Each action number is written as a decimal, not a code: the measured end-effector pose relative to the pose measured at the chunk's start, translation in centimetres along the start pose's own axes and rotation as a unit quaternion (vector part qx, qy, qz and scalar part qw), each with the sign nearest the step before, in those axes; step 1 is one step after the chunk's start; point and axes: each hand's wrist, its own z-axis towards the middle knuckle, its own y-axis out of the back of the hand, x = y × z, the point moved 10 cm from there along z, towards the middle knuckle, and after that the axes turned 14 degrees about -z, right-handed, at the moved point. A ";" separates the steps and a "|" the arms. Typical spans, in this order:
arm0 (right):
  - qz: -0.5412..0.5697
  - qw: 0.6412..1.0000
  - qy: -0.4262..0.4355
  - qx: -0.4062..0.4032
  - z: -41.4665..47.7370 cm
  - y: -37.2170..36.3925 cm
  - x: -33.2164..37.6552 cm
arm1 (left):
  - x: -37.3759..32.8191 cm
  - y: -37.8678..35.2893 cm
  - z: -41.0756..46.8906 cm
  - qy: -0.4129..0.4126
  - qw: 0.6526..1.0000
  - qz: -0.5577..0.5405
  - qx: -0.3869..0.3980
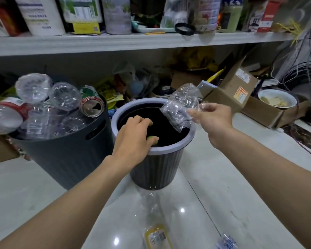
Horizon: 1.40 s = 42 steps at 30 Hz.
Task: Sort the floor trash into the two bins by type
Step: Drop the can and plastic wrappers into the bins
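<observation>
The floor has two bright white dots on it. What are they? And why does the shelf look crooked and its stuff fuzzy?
Head view: the dots are glare, light mirrored by the glossy floor. Head view: the shelf slants and bows slightly, likely from the wide-angle lens. Head view: the containers on it look soft and blurred.

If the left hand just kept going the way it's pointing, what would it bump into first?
Probably the dark inside of the small bin; the left hand points down into its mouth.
</observation>
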 end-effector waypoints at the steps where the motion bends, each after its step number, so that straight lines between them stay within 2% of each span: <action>1: 0.002 1.000 -0.004 -0.001 0.1 -0.3 -0.1 | 0.2 0.0 -0.1 0.001 1.000 0.001 -0.002; 11: -0.035 0.999 -0.033 0.000 0.5 -3.4 -1.3 | 2.2 1.3 -0.5 0.021 0.999 0.003 -0.032; 19: -0.124 0.991 0.045 0.038 -0.7 -5.1 0.1 | 3.1 2.6 -1.2 0.032 0.998 0.013 -0.046; 25: -0.194 0.970 0.128 0.077 -1.7 -5.9 1.3 | 3.9 3.0 -1.6 0.052 0.998 0.017 -0.043; 32: -0.225 0.945 0.190 0.141 -2.9 -6.5 1.5 | 1.7 2.1 -1.9 0.027 0.999 0.016 -0.019; 38: -0.328 0.900 0.262 0.117 -4.6 -3.5 1.7 | -1.9 0.3 -2.3 -0.016 1.000 0.009 0.008; 42: -0.411 0.867 0.266 0.097 -5.0 -0.8 0.1 | -4.7 -1.9 -2.6 -0.053 0.997 0.036 0.047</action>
